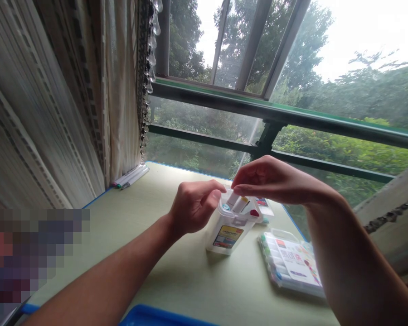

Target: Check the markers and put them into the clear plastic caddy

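Note:
A clear plastic marker box (215, 242) with a yellow-and-dark label stands upright on the table, open at the top. Several markers (240, 204) lean inside it, one with a yellow band. My left hand (195, 207) is closed at the box's left rim, thumb and bent forefinger against its edge. From the right, my right hand (270, 181) reaches over the opening. Its fingers and thumb pinch the upper end of a pale marker (232, 198) whose lower part is down in the box. The fingertips partly hide that marker's end.
Right of the box lies a flat clear case of markers (292, 265). Some loose markers (132, 176) lie at the table's far left corner by the curtain (119, 113). Behind the box is a small printed pack (265, 207). A blue tray edge (156, 314) shows in front.

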A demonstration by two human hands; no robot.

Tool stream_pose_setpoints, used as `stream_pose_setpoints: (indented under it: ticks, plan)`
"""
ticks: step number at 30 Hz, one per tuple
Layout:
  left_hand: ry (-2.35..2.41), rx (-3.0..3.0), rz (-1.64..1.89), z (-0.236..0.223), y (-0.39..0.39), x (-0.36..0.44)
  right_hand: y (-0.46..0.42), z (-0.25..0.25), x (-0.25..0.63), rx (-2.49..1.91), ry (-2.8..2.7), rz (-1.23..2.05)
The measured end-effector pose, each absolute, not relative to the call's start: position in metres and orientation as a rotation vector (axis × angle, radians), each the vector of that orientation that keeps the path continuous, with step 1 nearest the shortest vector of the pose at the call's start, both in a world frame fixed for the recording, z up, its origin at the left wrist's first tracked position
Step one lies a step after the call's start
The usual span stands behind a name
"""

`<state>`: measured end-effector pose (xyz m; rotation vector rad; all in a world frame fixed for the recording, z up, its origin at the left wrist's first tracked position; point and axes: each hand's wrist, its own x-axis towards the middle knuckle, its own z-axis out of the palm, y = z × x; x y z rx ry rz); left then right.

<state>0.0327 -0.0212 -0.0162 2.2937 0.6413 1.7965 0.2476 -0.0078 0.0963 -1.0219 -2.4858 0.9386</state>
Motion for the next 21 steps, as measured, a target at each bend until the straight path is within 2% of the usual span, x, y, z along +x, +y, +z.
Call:
stream_pose_setpoints:
  ticks: [21]
  plan:
    - [0.556, 2.348, 1.835, -0.0165, -0.0204, 0.0341, -0.0086, 0.0952, 0.2430, -1.021, -2.504, 0.922]
